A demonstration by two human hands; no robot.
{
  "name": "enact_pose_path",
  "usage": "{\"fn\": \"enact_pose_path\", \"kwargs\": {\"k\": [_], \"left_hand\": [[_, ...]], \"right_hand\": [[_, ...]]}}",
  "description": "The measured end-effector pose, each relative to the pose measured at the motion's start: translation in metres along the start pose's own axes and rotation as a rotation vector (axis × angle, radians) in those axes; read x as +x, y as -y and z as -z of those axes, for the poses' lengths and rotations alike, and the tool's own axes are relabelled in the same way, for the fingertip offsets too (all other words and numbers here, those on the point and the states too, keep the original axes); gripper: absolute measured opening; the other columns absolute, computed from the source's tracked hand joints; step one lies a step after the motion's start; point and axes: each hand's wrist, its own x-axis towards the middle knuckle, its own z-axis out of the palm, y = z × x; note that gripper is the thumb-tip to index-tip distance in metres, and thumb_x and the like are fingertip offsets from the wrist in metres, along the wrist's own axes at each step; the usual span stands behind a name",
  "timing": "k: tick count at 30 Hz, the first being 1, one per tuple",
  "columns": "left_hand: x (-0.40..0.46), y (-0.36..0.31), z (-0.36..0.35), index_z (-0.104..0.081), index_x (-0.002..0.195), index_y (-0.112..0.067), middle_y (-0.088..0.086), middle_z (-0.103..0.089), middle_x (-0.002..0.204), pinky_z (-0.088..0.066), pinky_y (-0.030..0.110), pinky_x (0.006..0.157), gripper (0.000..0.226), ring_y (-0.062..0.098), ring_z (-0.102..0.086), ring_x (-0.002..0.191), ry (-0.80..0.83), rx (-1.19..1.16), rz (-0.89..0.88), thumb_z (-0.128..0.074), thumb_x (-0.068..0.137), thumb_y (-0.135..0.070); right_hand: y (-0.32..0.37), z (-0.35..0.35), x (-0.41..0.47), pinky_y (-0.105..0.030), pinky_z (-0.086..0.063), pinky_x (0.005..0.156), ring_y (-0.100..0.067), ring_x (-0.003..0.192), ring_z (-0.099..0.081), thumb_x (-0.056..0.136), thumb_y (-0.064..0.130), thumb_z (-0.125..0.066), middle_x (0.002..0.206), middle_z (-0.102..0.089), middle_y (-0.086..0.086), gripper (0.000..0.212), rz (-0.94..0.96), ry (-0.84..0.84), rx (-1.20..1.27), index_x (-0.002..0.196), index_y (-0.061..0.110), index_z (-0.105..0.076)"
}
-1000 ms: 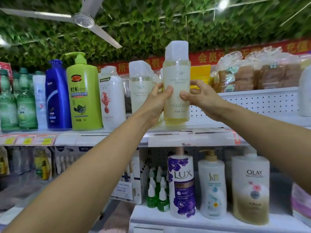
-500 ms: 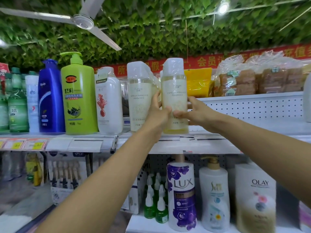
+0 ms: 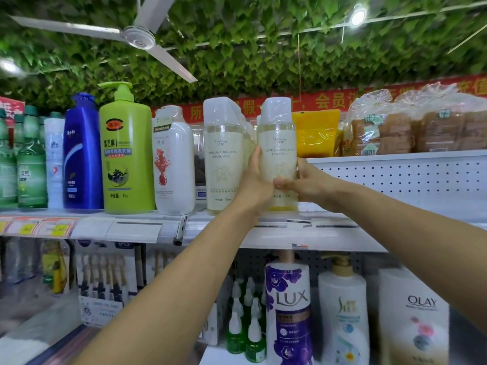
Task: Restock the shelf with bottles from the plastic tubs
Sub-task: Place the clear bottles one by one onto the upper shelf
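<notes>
A pale yellow bottle with a clear cap stands upright on the top shelf. Both of my hands hold it low on its body. My left hand grips its left side and my right hand grips its right side, thumb across the front. An identical pale bottle stands just to its left on the same shelf, with more like it behind. No plastic tub is in view.
Left along the top shelf stand a white bottle, a green pump bottle, a blue bottle and green bottles. A yellow bag and bagged bread sit behind. Below are LUX and OLAY bottles.
The bottle has come down from mid-air onto the top shelf beside the matching bottle. Both hands have slid lower on it and still hold it.
</notes>
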Motion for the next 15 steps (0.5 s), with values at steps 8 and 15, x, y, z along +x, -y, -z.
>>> {"fn": "enact_pose_path", "kwargs": {"k": [8, 15], "left_hand": [[0.007, 0.003, 0.001, -0.014, 0.155, -0.027, 0.001, -0.049, 0.141, -0.042, 0.043, 0.111, 0.083, 0.023, -0.049, 0.128, 0.085, 0.121, 0.064, -0.061, 0.09, -0.004], [0.01, 0.004, 0.001, -0.027, 0.15, -0.02, -0.001, -0.052, 0.13, -0.039, 0.03, 0.105, 0.068, 0.021, -0.047, 0.126, 0.139, 0.154, 0.127, -0.051, 0.092, 0.008]], "right_hand": [[-0.024, 0.004, 0.035, -0.039, -0.053, 0.092, -0.021, 0.112, -0.06, 0.086, 0.022, -0.071, 0.128, -0.057, -0.003, 0.071, -0.13, -0.096, -0.026, 0.141, 0.014, -0.027], [-0.038, 0.004, 0.058, -0.045, -0.053, 0.093, -0.024, 0.11, -0.062, 0.062, 0.037, -0.076, 0.125, -0.06, -0.005, 0.094, -0.184, -0.11, -0.014, 0.142, 0.017, -0.031]]}}
